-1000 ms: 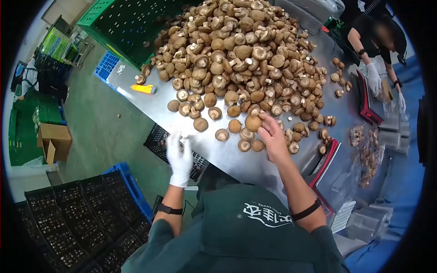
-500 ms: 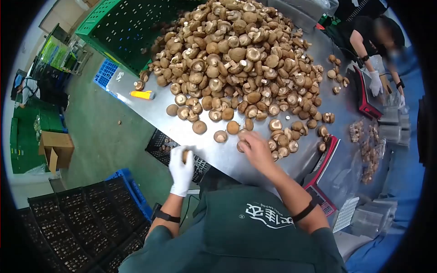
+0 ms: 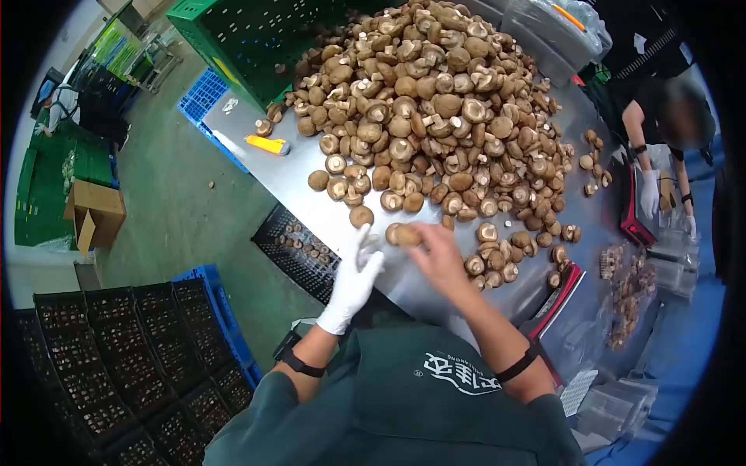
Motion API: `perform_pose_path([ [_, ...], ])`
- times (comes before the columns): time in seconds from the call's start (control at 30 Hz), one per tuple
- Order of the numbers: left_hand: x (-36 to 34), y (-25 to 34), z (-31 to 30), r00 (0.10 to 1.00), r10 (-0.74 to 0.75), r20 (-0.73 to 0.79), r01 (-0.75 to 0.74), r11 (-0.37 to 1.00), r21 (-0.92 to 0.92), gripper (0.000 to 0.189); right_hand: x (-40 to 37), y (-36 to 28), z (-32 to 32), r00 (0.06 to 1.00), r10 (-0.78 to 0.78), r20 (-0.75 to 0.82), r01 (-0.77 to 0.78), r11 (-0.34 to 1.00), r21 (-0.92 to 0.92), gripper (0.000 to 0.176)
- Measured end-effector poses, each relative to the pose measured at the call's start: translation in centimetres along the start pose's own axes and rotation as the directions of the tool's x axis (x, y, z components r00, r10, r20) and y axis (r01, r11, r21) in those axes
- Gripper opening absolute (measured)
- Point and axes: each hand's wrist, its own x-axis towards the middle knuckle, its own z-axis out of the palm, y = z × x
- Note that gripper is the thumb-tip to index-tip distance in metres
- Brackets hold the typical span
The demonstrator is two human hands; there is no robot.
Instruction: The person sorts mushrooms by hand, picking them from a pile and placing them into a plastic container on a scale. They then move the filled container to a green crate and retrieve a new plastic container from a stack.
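Note:
My left hand (image 3: 353, 281), in a white glove, is over the near table edge with its fingers apart and nothing between them. Its fingertips are just below a brown shiitake mushroom (image 3: 360, 217). My bare right hand (image 3: 440, 264) pinches another shiitake mushroom (image 3: 407, 235) by its right side, low over the metal table. One more shiitake (image 3: 392, 234) sits against the left of the held one. Beyond both hands rises a large heap of shiitake mushrooms (image 3: 447, 105). A small group of them (image 3: 494, 256) lies right of my right hand.
A black crate (image 3: 294, 247) with some mushrooms stands below the table's left edge. A yellow cutter (image 3: 267, 144) and a green crate (image 3: 233, 46) are on the far left. Red scales (image 3: 553, 299) stand at right, where a gloved co-worker (image 3: 651, 194) works. Black crates (image 3: 116, 349) are stacked lower left.
My left hand has let go of the mushroom it held and moved right and up to the table. My right hand has picked up a mushroom. The view has shifted slightly.

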Motion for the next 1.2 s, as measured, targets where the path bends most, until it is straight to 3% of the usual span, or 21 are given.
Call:
perform_pose_path([
  [0.03,-0.1,0.3,1.0,0.998,-0.064,0.023,0.065,0.994,-0.087,0.057,-0.4,-0.7,0.3,0.988,-0.135,0.071,0.14,0.987,-0.078,0.047],
  [0.07,0.3,-1.3,0.8,0.999,0.032,0.011,-0.032,0.998,0.06,0.054,-0.5,-1.5,0.4,0.989,-0.129,0.066,0.135,0.987,-0.086,0.047],
  [0.13,0.2,-1.6,0.2,0.992,0.116,-0.04,-0.103,0.964,0.245,0.049,-0.4,-2.4,0.6,0.955,-0.129,0.267,0.066,0.97,0.233,0.047],
  [0.17,-0.1,-1.5,-0.5,0.99,0.106,-0.094,-0.075,0.956,0.283,0.045,0.0,-1.3,0.6,0.957,-0.125,0.263,0.063,0.971,0.23,0.047],
  [0.2,-0.1,-2.3,-1.4,0.975,0.08,-0.205,-0.041,0.982,0.184,0.041,0.7,0.8,0.7,0.971,-0.203,0.127,0.197,0.979,0.055,0.046],
  [0.23,-0.2,-0.8,-2.1,0.95,0.179,-0.255,-0.086,0.937,0.338,0.044,1.6,2.2,0.5,0.954,-0.301,0.008,0.299,0.945,-0.135,0.046],
  [0.3,0.4,-1.4,-5.0,0.847,0.454,-0.278,-0.16,0.716,0.68,0.048,4.8,3.0,-0.9,0.967,-0.225,-0.123,0.146,0.879,-0.454,0.04],
  [0.4,1.8,-4.2,-9.9,0.847,0.414,-0.333,-0.024,0.656,0.755,0.056,6.6,6.1,-1.1,0.99,-0.089,-0.105,0.001,0.768,-0.64,0.038],
  [0.5,2.7,-8.5,-13.4,0.871,0.382,-0.309,0.022,0.598,0.801,0.055,5.7,7.0,-1.3,0.99,-0.125,-0.067,0.038,0.69,-0.723,0.036],
  [0.57,2.4,-8.8,-13.1,0.869,0.367,-0.331,0.077,0.56,0.825,0.054,4.2,7.4,-2.2,0.996,-0.058,-0.063,0.007,0.786,-0.618,0.039],
  [0.67,2.4,-6.2,-10.0,0.812,0.503,-0.296,-0.08,0.598,0.797,0.047,2.1,6.8,-4.4,0.991,0.018,-0.136,-0.037,0.99,-0.135,0.05],
  [0.7,2.4,-5.7,-9.0,0.816,0.497,-0.295,-0.08,0.601,0.795,0.047,1.1,6.9,-4.5,0.99,0.025,-0.135,-0.044,0.989,-0.139,0.05],
  [0.77,2.9,-4.8,-7.0,0.792,0.549,-0.269,-0.234,0.679,0.696,0.044,-0.5,7.2,-4.7,0.944,0.318,-0.089,-0.255,0.873,0.415,0.046],
  [0.8,2.7,-3.5,-5.3,0.803,0.526,-0.281,-0.295,0.76,0.579,0.042,-0.8,6.7,-4.8,0.947,0.312,-0.076,-0.229,0.822,0.521,0.041],
  [0.83,2.8,-3.2,-4.6,0.789,0.581,-0.2,-0.311,0.658,0.686,0.041,-1.2,6.0,-5.1,0.944,0.319,-0.086,-0.23,0.822,0.52,0.041],
  [0.93,2.0,-1.0,-0.9,0.898,0.413,-0.15,-0.308,0.834,0.457,0.041,-2.0,4.9,-5.6,0.879,0.477,0.009,-0.359,0.649,0.671,0.028],
  [1.0,2.2,-0.7,1.0,0.938,0.345,-0.039,-0.3,0.863,0.406,0.043,-2.6,5.8,-4.8,0.827,0.555,0.089,-0.356,0.395,0.847,0.026],
  [1.1,1.9,0.5,4.3,0.993,0.032,0.11,-0.06,0.964,0.26,0.051,-3.3,5.6,-4.2,0.859,0.504,0.086,-0.387,0.53,0.755,0.034],
  [1.13,1.9,0.2,5.4,0.978,0.097,0.183,-0.122,0.984,0.128,0.054,-3.3,4.4,-3.8,0.865,0.502,0.02,-0.381,0.629,0.678,0.032],
  [1.17,1.6,0.3,6.1,0.968,0.077,0.24,-0.107,0.987,0.117,0.061,-3.6,3.2,-4.0,0.867,0.499,0.018,-0.375,0.628,0.681,0.032],
  [1.2,1.4,0.0,6.5,0.937,0.194,0.291,-0.261,0.941,0.214,0.061,-3.7,1.5,-4.4,0.891,0.451,0.054,-0.414,0.758,0.504,0.032],
])
